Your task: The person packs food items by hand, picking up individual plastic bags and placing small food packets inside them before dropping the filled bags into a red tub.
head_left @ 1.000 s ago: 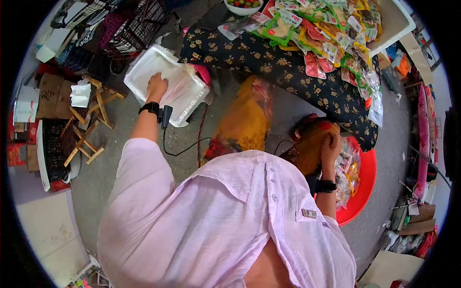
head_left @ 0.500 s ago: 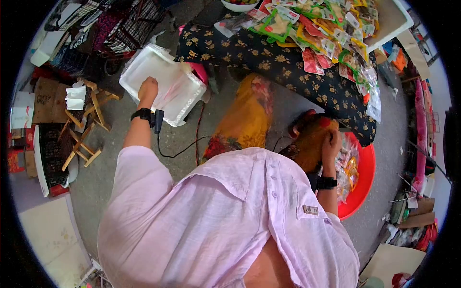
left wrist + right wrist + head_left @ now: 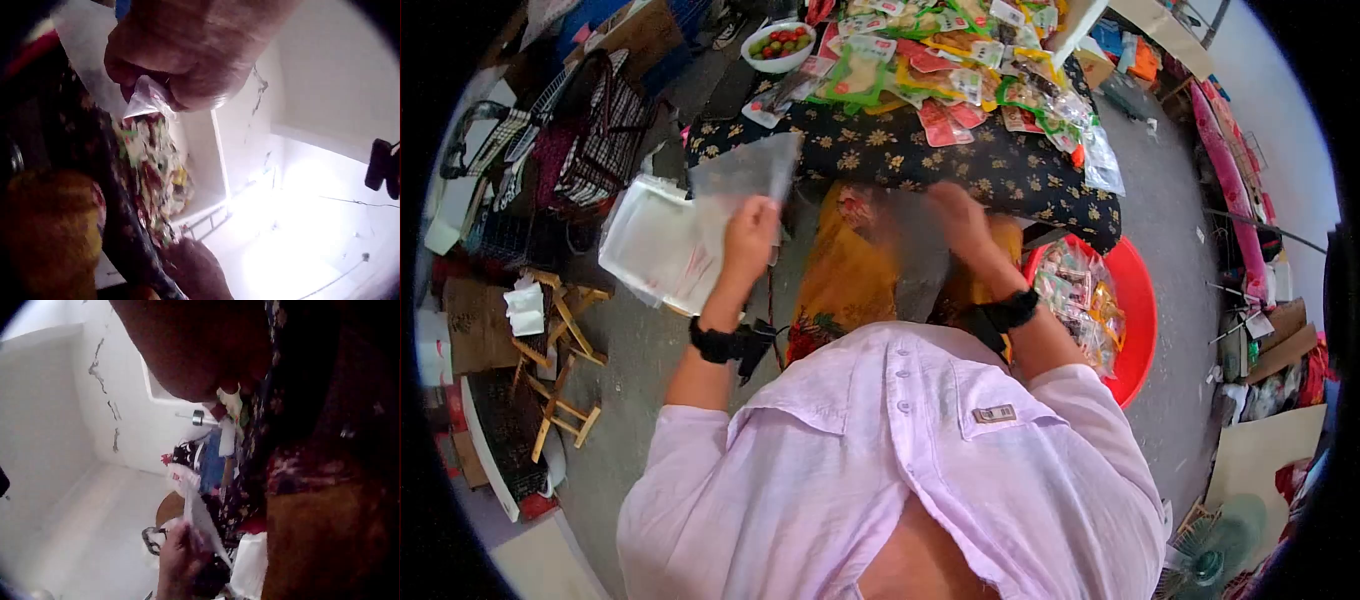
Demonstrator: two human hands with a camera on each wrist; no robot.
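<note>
My left hand (image 3: 750,240) grips the lower edge of a clear plastic bag (image 3: 752,172), raised beside the dark flowered cloth (image 3: 860,150). In the left wrist view the curled fingers of the left hand (image 3: 194,56) pinch a crumpled part of the bag (image 3: 147,99). My right hand (image 3: 965,225) is blurred over the lap near the cloth's front edge; no held thing shows, and its fingers are unclear. The right wrist view has that hand (image 3: 206,350) dark, near the cloth.
Colourful sealed packets (image 3: 940,70) and a bowl of small red and green fruit (image 3: 778,60) lie on the table. A white foam tray (image 3: 650,240) stands at the left, a red basin (image 3: 1138,310) with packets at the right. Wooden stool frames (image 3: 560,350) stand farther left.
My left hand has come up from the white tray with a clear bag in its grip. My right hand has left the right knee and moved inward toward the table edge. The view has shifted.
</note>
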